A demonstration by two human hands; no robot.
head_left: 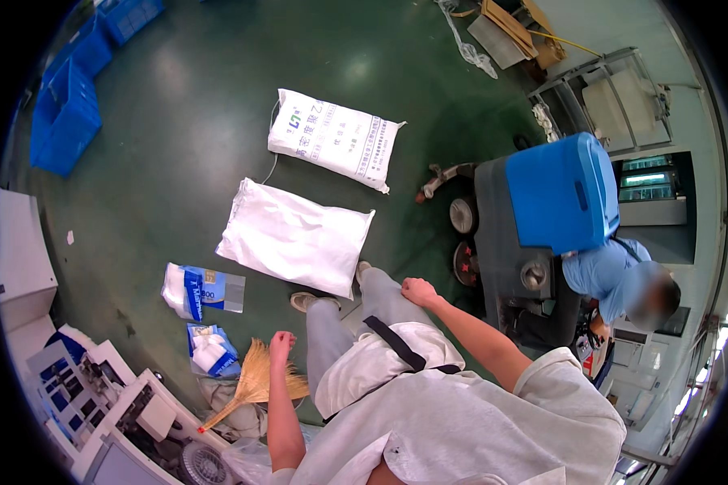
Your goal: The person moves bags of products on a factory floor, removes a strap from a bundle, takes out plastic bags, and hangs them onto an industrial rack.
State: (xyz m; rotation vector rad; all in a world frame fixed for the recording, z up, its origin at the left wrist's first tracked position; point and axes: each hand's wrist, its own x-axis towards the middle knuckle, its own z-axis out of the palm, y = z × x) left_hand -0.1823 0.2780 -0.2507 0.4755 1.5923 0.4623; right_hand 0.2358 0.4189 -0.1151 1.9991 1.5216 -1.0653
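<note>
My left hand [281, 346] hangs beside my left leg with its fingers curled in and nothing seen in it. Closest to it is a straw broom [255, 378] lying on the floor. Near my right thigh is my right hand [417, 291], closed loosely, with no object showing. Just ahead of my shoes lies a plain white woven sack [293, 236]. Beyond it lies a second white sack [336, 141] with blue and green print. Neither hand touches a sack.
A person in a blue shirt sits on a blue and grey floor-cleaning machine [562, 194] at right. Two opened blue-and-white packages [218, 289] [211, 351] lie at left. Blue crates [65, 117] stand far left, a white machine [129, 432] lower left, cardboard [505, 28] far right.
</note>
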